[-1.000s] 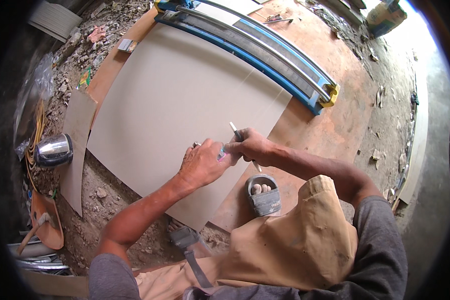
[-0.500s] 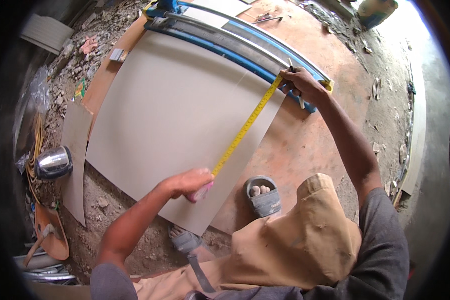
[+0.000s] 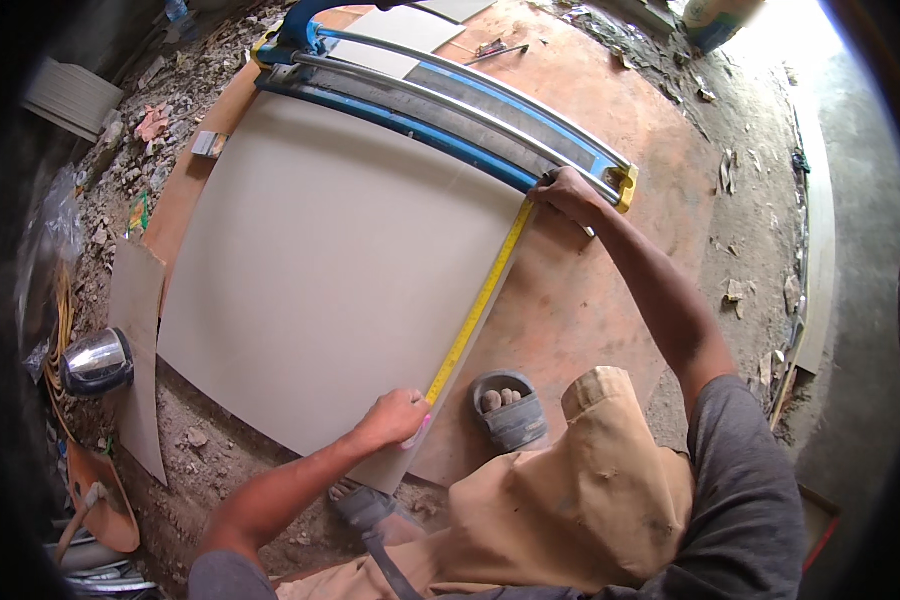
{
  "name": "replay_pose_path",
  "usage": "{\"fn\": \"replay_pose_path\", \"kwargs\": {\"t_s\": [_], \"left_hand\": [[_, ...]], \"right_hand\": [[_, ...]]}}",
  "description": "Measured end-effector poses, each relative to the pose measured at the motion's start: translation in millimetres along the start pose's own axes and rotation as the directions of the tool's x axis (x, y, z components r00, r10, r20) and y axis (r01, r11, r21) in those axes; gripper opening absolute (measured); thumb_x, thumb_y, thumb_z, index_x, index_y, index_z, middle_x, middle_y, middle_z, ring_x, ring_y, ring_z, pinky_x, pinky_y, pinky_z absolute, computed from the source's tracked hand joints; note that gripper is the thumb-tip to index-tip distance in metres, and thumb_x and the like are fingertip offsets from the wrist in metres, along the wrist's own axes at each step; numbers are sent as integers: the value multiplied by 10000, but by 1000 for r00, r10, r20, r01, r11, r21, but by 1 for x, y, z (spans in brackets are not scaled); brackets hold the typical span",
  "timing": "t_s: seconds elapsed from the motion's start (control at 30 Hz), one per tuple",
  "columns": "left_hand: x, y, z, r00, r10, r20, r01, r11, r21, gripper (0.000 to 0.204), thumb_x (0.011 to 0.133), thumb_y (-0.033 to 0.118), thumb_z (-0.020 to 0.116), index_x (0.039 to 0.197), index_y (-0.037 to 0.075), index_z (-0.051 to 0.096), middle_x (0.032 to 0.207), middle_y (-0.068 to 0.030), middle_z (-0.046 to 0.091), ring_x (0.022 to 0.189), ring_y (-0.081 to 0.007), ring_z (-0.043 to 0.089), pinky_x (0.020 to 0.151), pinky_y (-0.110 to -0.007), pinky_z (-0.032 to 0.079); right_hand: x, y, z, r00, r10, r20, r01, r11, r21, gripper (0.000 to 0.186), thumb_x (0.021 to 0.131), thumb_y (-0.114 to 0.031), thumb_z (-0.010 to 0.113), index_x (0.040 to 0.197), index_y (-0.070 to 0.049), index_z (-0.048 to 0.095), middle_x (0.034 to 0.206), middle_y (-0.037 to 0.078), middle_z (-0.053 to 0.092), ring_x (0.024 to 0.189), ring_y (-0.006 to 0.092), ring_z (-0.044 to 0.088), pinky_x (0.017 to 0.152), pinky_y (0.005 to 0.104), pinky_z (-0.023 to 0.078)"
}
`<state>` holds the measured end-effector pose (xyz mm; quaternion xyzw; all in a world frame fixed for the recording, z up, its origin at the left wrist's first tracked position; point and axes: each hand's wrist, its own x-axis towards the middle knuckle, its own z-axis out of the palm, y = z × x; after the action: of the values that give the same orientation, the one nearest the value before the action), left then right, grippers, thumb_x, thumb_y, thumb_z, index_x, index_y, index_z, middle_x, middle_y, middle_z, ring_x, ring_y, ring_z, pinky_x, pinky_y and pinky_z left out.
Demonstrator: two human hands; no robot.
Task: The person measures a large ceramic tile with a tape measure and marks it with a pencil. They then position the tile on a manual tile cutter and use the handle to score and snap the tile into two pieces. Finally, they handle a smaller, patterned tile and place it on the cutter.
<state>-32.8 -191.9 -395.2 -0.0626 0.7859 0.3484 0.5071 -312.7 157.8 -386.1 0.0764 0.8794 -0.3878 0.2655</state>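
A large pale tile (image 3: 330, 270) lies in front of me, its far edge against a blue manual tile cutter (image 3: 440, 130) with metal rails. Along the tile's right edge stretches a yellow tape measure (image 3: 478, 303). My left hand (image 3: 396, 416) is closed round its pink case at the near end, mostly hidden by the fingers. At the tile's far right corner, beside the cutter, my right hand (image 3: 568, 196) pinches the other end of the tape. A pale tip of a thin stick pokes out below that hand.
Left of the tile lie a narrow tile offcut (image 3: 135, 350), a shiny rounded metal-and-black object (image 3: 98, 361), a trowel-like tool (image 3: 103, 500) and rubble (image 3: 120, 150). A brown board (image 3: 610, 310) runs beneath the tile and cutter. My sandalled foot (image 3: 510, 410) rests on it.
The tape has shifted right, from crossing the tile's surface to lying along its right edge. Both hands moved with it. The stick in my right hand now shows less.
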Motion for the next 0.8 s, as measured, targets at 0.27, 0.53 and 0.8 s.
{"fn": "replay_pose_path", "kwargs": {"t_s": [0.27,0.53,0.8], "left_hand": [[2,-13,4,999,14,-41,-14,1000,7,367,867,325,538,1009,28,701,938,-227,692,887,-356,676,812,-411,517],[-1,-2,-5,999,34,11,-35,999,34,387,858,313,519,1032,13,692,981,-247,683,940,-382,663,844,-423,508],[5,-13,-7,997,32,68,-34,999,39,382,868,295,509,1051,16,696,1002,-248,680,935,-381,661,844,-418,510]], "right_hand": [[-42,-23,-2,983,-15,182,-133,627,768,158,971,-50,490,1082,36,562,1013,175,672,906,228,690,727,339,562],[-40,-62,58,969,-1,246,-184,663,726,222,953,-222,581,1003,-13,635,1012,167,700,975,224,678,754,313,526],[-38,-73,69,723,-689,41,565,557,-608,272,835,-89,664,1106,-87,635,1038,113,604,962,336,623,785,434,523]]}}
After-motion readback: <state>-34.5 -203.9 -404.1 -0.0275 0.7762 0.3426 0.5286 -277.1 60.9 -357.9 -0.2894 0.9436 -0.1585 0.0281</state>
